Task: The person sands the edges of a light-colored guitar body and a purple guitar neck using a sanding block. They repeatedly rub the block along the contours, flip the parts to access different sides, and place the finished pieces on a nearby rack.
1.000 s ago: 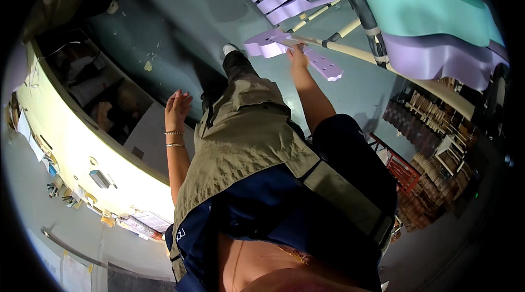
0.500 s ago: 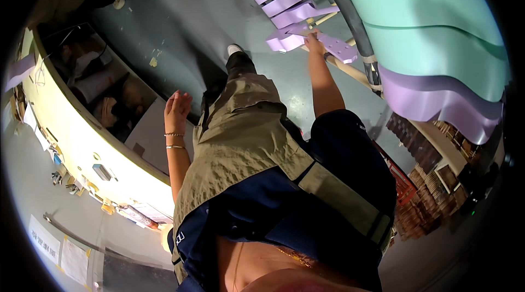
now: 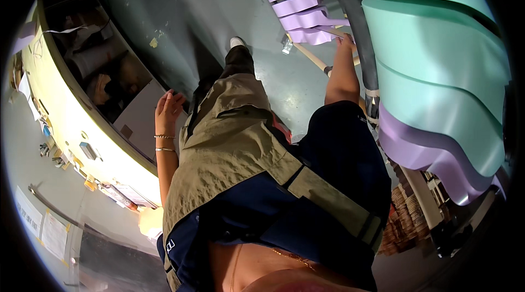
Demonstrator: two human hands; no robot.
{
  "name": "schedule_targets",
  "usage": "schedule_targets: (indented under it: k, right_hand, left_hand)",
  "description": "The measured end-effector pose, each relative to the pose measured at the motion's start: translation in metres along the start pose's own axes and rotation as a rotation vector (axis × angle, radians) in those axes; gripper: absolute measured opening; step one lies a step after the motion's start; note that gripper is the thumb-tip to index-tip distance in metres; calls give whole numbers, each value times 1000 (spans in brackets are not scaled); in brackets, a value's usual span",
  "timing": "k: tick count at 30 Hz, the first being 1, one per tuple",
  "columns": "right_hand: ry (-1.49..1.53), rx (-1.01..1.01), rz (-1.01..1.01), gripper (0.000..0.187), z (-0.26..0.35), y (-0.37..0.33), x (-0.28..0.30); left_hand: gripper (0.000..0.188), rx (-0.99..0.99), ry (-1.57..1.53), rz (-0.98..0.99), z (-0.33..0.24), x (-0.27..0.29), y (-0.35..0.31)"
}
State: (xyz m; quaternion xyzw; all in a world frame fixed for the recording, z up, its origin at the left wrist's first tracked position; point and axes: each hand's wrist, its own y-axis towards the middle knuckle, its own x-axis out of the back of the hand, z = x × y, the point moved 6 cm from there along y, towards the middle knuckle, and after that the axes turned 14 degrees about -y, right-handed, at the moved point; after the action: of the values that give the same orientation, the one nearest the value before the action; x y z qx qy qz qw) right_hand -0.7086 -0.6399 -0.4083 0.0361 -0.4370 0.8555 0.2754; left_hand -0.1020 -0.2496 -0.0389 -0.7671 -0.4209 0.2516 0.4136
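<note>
At the upper right, my right hand (image 3: 345, 45) is at the near end of a row of curved lavender pieces (image 3: 299, 5). Its fingers look closed on the end of the nearest lavender piece (image 3: 313, 35), partly hidden by the hand itself; a narrow beige strip (image 3: 331, 31) shows beside the fingertips. My left hand (image 3: 169, 106) hangs by my left thigh, with bracelets at the wrist. Its fingers are loosely bent and apart, holding nothing. The edge of a pale workbench lies nearest to it.
Large mint-green curved panels (image 3: 432, 46) and a lavender one (image 3: 418, 139) stand close on my right, beside a dark padded post (image 3: 358, 29). Left is the curved-looking workbench (image 3: 71, 111), with a crammed open shelf (image 3: 95, 57) beneath. Beige rack legs (image 3: 309, 57) reach over the grey floor.
The nearest lavender piece has gone from lying askew to standing in line with the row. My right hand has shifted right along it. The green panels now loom larger.
</note>
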Motion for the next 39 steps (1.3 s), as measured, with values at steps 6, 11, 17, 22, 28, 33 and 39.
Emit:
schedule_targets:
  k: [6, 11, 17, 22, 28, 33, 39]
  right_hand:
    - [50, -158, 140, 30, 1, 28, 2]
    - [9, -161, 339, 24, -13, 51, -45]
    - [30, 206, 255, 29, 75, 95, -16]
    - [-320, 368, 403, 34, 32, -104, -89]
    - [-748, 864, -41, 44, 50, -280, -67]
    - [-1091, 855, -33, 36, 59, -479, -99]
    - [-945, 1817, 603, 31, 77, -743, -184]
  left_hand:
    - [40, 19, 7, -14, 3, -3, -8]
    - [39, 22, 9, -41, 0, -7, -23]
    - [39, 54, 8, 95, 4, -25, 11]
    - [38, 7, -13, -19, -4, 8, -21]
    - [36, 6, -61, 127, 1, -10, 11]
    - [46, -376, 456, 363, -2, -45, 22]
    - [67, -908, 764, 698, -20, -84, 6]
